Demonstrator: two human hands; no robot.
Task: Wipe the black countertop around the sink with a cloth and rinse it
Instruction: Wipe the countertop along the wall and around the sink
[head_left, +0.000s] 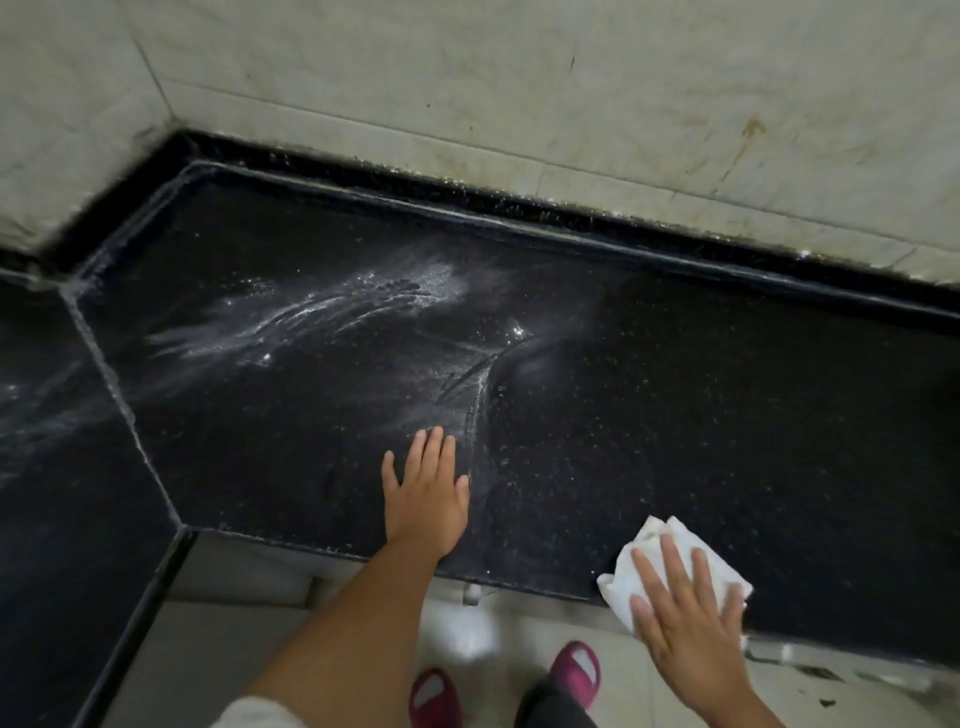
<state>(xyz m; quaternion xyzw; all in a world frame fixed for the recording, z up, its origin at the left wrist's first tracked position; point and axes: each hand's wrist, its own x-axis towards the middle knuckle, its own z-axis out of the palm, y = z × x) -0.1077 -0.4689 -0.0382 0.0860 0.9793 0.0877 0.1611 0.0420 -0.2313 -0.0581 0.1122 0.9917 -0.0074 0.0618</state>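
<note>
The right hand (691, 629) presses a white cloth (670, 566) flat on the black tabletop (727, 415), at its front edge; the fingers are straight and spread over the cloth, so the grip is not closed around it. The left hand (426, 493) rests flat on the tabletop, fingers straight and a little apart, well apart from the cloth. White wet streaks (322, 312) (maybe foam, I cannot tell) lie further back to the left. Below, two pink slippers (574, 670) stand on the floor.
</note>
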